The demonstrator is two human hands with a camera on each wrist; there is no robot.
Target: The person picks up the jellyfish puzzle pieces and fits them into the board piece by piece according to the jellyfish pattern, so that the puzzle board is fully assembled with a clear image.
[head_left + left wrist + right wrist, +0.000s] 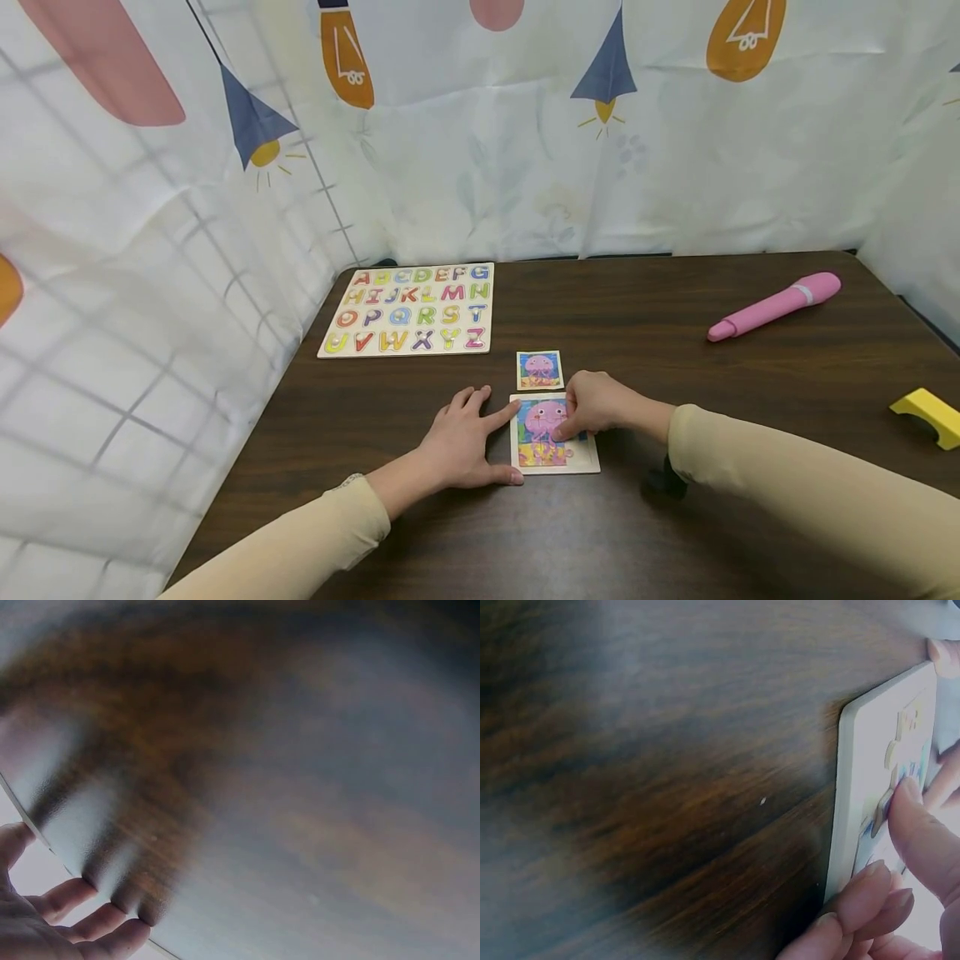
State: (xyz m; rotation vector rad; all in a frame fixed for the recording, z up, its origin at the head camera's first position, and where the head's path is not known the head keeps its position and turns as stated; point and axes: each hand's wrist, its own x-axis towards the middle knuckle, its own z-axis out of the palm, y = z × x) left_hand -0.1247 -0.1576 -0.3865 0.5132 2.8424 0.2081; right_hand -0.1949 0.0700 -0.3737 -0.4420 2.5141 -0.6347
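Observation:
A small jigsaw board point(583, 460) with a pale frame lies on the table, filled with pieces of a pink jellyfish picture point(543, 421). Its lower right corner shows bare wood. My left hand point(467, 442) is spread flat at the board's left side, index fingertip at the upper left edge and thumb at the lower left corner. Over the right side, my right hand point(596, 404) pinches a puzzle piece point(883, 814) between thumb and curled fingers, which hide part of it. Just behind the board lies a small matching jellyfish card point(538, 370).
An alphabet peg board point(408, 310) lies at the back left of the dark wooden table point(637, 308). A pink microphone-shaped toy point(776, 308) rests at the back right, and a yellow arch block point(930, 417) near the right edge. Printed white curtains surround the back and sides.

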